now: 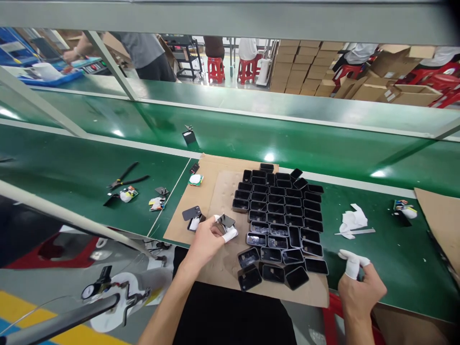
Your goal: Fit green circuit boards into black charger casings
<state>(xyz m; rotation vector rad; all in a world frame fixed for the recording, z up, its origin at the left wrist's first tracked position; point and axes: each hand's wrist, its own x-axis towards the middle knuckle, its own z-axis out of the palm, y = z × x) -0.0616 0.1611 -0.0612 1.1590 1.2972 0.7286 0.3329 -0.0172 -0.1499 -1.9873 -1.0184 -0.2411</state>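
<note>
My left hand (206, 242), with white finger covers on its tips, grips a black charger plug cover (227, 221); white material shows below it. Just left of this hand lies a black case (194, 222) with white contents and a dark flat lid (191, 212). To the right, many black open-topped cases (276, 208) stand in close rows on a cardboard sheet (215, 268). My right hand (361, 282) is over the table's front edge, its white-covered fingers bent and close together. Whether anything is between them I cannot make out.
Cutting pliers (124, 181) and charger circuit boards (128, 193) lie at left. White scraps (354, 220) lie right of the cases, and another circuit board (405, 209) farther right. Metal frame bars (111, 64) cross the bench. A person (143, 52) stands beyond.
</note>
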